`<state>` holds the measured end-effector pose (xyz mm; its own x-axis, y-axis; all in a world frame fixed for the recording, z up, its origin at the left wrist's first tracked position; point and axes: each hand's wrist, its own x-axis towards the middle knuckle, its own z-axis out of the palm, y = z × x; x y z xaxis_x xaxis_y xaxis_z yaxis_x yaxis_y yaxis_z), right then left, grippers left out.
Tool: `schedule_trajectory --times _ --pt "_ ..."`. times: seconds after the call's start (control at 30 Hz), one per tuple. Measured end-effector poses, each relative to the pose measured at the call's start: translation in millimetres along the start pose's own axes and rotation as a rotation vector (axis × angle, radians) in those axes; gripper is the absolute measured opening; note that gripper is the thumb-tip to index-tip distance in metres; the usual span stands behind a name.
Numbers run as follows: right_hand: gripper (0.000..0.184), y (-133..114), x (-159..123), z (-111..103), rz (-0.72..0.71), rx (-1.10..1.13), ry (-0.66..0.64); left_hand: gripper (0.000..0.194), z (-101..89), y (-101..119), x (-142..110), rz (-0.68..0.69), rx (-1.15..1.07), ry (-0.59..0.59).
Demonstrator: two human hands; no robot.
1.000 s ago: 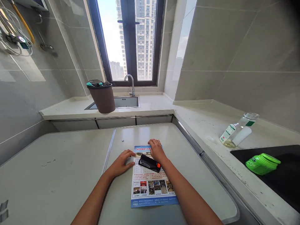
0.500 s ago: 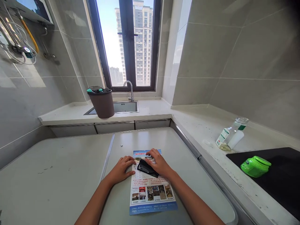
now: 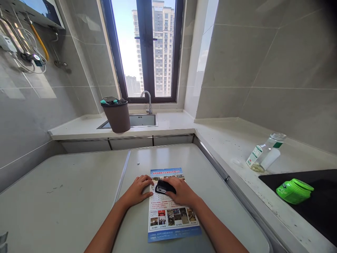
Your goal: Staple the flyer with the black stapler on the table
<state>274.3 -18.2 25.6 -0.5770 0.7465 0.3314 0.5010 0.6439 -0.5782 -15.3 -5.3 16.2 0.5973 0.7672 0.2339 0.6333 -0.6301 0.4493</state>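
A printed flyer point(image 3: 173, 202) with blue bands, text and small photos lies flat on the pale table panel. My right hand point(image 3: 181, 191) is closed round the rear part of a black stapler point(image 3: 164, 187), which sits over the upper half of the sheet with its front end pointing left. The palm and fingers cover the stapler's back. At the flyer's left edge rests my left hand point(image 3: 139, 190), its thumb and fingers apart and the tips touching the paper's border, with nothing held.
A brown bin point(image 3: 116, 116) stands by the sink point(image 3: 143, 120) under the window. Along the right counter point(image 3: 218, 140) are a clear glass bottle point(image 3: 265, 154) and a green jar point(image 3: 295, 191) lying on a black surface point(image 3: 319, 207). A tiny scrap point(image 3: 138, 163) lies beyond the flyer.
My right hand has lowered and wrapped round the stapler, turning it from slanted to nearly level across the flyer. My left hand stays at the sheet's edge. The view has shifted slightly.
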Motion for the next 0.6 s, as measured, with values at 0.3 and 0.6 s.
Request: schedule_trajectory --times 0.3,0.6 --pt "0.045 8 5 2 -0.088 -0.048 0.033 0.03 -2.8 3 1 0.004 -0.019 -0.015" --pt "0.063 18 -1 -9 0.044 0.048 -0.006 0.029 -2.2 2 1 -0.011 -0.008 -0.018"
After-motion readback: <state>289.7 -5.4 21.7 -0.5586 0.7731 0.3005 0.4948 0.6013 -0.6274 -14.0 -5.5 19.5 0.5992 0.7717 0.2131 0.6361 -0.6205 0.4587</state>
